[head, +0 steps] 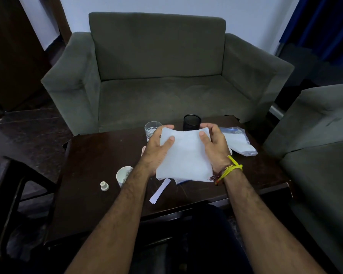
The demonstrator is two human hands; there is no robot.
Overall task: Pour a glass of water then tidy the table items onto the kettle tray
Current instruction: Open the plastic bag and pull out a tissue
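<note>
Both forearms reach out from us over the near edge of the desk (99, 210), and between them we hold a stack of white napkins (184, 155) lifted above the middle of it. Our left hand (156, 149) clasps the stack's left edge, thumb on top and fingers curled over the far corner; our right hand (214, 147), yellow thread (233, 167) at the wrist, mirrors it on the right edge. Both grips are closed round the stack, not wide.

To do this well, we judge the edges should be squared and the stack kept level so no sheet slips. No kettle tray shows in this view.

Behind the stack stand a water glass (152, 128) to the far left and a black mesh cup (191, 122); a plastic packet (238, 142) lies right, a white paper cup (123, 175), small white cap (104, 185) and paper strip (159, 191) nearer.
</note>
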